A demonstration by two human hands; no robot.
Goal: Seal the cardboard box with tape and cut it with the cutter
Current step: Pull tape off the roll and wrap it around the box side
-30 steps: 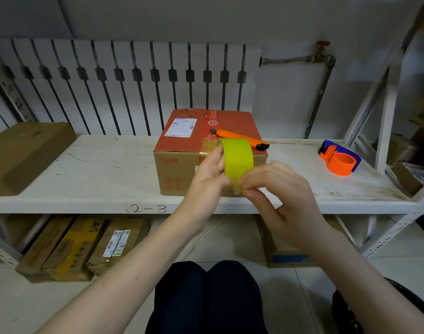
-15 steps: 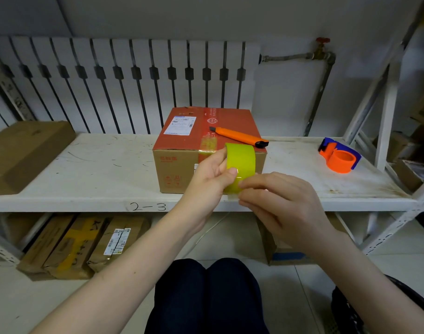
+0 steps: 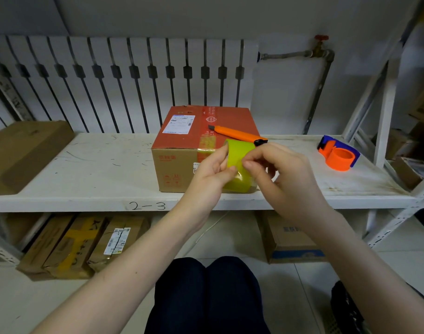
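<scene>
A cardboard box (image 3: 179, 150) with a red top and a white label stands on the white shelf (image 3: 90, 179). An orange cutter (image 3: 237, 135) lies on the box's top, near its right edge. In front of the box I hold a roll of yellow-green tape (image 3: 240, 162). My left hand (image 3: 211, 172) grips the roll from the left, thumb on its face. My right hand (image 3: 283, 174) pinches at the roll's surface with thumb and forefinger, where a loose clear end shows.
An orange and blue tape dispenser (image 3: 338, 156) sits at the right of the shelf. A plain brown box (image 3: 20, 153) lies at the far left. More boxes (image 3: 81, 244) rest on the floor under the shelf. A radiator (image 3: 124, 80) stands behind.
Both hands have risen slightly with the roll. My right fingers have moved from the roll's lower edge up onto its face.
</scene>
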